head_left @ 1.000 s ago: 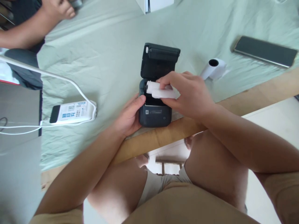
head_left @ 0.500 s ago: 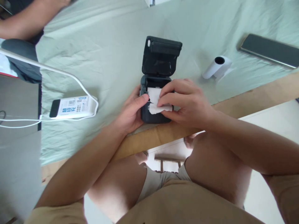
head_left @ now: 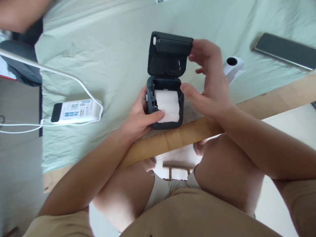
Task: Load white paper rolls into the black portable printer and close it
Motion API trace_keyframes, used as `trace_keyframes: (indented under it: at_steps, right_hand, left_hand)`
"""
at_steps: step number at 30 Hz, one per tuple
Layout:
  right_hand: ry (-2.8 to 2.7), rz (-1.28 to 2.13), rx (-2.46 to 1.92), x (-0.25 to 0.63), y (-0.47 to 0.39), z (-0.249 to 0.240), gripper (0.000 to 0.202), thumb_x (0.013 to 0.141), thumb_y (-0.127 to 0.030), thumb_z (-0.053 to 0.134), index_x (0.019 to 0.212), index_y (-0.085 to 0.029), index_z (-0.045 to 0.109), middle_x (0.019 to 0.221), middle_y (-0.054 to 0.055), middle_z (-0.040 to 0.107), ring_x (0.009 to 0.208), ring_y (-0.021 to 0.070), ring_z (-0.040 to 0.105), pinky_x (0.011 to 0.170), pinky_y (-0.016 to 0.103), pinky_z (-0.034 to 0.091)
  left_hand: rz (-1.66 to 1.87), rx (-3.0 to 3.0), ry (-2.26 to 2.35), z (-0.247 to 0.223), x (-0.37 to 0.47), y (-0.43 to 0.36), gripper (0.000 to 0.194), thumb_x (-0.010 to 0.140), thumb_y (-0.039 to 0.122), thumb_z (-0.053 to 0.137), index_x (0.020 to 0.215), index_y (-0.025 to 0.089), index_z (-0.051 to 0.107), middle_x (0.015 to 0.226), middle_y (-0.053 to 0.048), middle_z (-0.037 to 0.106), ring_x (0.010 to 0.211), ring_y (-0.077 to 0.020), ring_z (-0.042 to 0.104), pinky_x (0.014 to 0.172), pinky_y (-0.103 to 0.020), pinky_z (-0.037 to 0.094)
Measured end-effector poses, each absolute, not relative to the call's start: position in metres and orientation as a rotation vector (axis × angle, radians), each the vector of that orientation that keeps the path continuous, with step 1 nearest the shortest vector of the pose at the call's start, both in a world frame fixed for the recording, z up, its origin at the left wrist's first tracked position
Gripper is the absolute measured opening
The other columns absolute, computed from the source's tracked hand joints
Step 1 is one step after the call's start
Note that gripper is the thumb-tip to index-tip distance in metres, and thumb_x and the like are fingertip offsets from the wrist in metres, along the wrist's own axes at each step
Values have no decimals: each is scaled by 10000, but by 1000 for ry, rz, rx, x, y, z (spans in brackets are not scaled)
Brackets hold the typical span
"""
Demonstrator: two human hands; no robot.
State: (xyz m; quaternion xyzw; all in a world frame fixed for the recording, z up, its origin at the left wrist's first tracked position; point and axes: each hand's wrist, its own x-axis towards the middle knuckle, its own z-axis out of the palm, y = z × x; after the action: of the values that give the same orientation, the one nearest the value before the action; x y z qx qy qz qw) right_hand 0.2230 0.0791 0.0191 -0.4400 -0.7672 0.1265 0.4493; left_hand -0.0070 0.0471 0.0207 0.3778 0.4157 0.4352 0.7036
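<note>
A small dark thermal printer (head_left: 151, 86) lies on the cloth near the table's front edge, its lid (head_left: 170, 62) raised. White paper (head_left: 169, 102) lies over the inside of the printer, with a torn edge toward me. My left hand (head_left: 142, 118) grips the printer's left side, its thumb resting on the paper. At the lid's upper right corner are the fingertips of my right hand (head_left: 209, 79); they seem to touch it. The thumb of that hand is spread apart, close to the printer's right rim. Behind my right hand stands a white paper roll (head_left: 229, 73) with a dark core, partly hidden.
A dark phone-like slab (head_left: 286, 51) lies at the right. To the left is a white power bank (head_left: 79, 111) with a white cable (head_left: 69, 78). Another person's arm (head_left: 22, 13) reaches in at the top left. A wooden edge (head_left: 168, 140) borders the pale green cloth (head_left: 111, 49).
My right hand has let go of the paper and moved up to the lid's right corner. My left thumb has shifted onto the paper. The other person's arm has moved.
</note>
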Motion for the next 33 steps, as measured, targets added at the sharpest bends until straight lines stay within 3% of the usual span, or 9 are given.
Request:
trace_keyframes:
  at_steps: [3,5,8,11,13,16,23,28,33]
  right_hand:
    - [-1845,426,-944,223,79,15,349,1087,-545,575,1405,-404,549,1475,66,677,1339,310,709,1037,518,612]
    - [-1841,463,-900,222,76,15,195,1105,-523,551,1129,-343,622,1269,56,735,1249,287,732,1059,519,603]
    - [-1896,459,-982,217,73,13,297,1068,-468,597,842,-294,512,1063,53,715,1162,289,731,1113,560,591]
    - [-1874,500,-1034,213,76,4,197,992,-466,685,998,-311,564,1214,78,713,1258,309,703,1075,542,625]
    - [-1840,656,-992,212,80,-4,351,972,-501,719,1240,-329,573,1369,85,699,1258,297,721,1013,491,656]
    - [-1859,942,-955,213,86,-13,585,965,-541,740,1466,-366,493,1424,59,708,1069,236,774,872,405,676]
    - [-1840,1086,-921,215,94,-24,717,906,-541,776,1532,-403,456,1439,32,702,885,180,736,752,350,666]
    - [-1866,1044,-903,216,92,-26,679,930,-502,743,1531,-403,442,1466,36,687,948,198,755,791,364,683]
    - [-1849,979,-848,216,90,-27,622,975,-430,687,1549,-421,449,1467,35,694,1084,232,784,865,404,710]
  left_hand:
    - [1011,817,919,19,-6,47,804,669,223,976,1394,282,634,1302,-68,799,1487,-378,660,1154,-428,609]
    - [1025,812,918,18,-6,48,795,654,207,988,1366,285,642,1279,-60,808,1460,-382,679,1140,-428,614]
    - [1020,804,904,18,-6,47,774,649,202,1004,1327,283,639,1268,-53,823,1397,-385,723,1081,-429,640]
    - [1036,788,858,21,-6,46,678,721,306,1004,1295,283,643,1276,-52,832,1375,-390,742,1048,-440,656]
    - [1036,779,850,22,-6,45,582,783,408,980,1255,274,665,1276,-62,836,1396,-398,731,1066,-458,654]
    - [1005,783,877,21,-7,47,521,804,435,967,1209,245,700,1253,-85,843,1413,-421,718,1094,-479,645]
    - [1010,747,883,18,-6,48,476,847,406,929,1257,268,731,1235,-52,860,1381,-402,747,1124,-487,645]
    - [1019,693,843,16,-6,48,496,864,420,928,1291,256,738,1290,-76,848,1442,-408,711,1166,-493,632]
    - [1022,689,817,17,-2,51,429,999,553,761,1266,217,768,1303,-100,850,1486,-374,684,1185,-481,623]
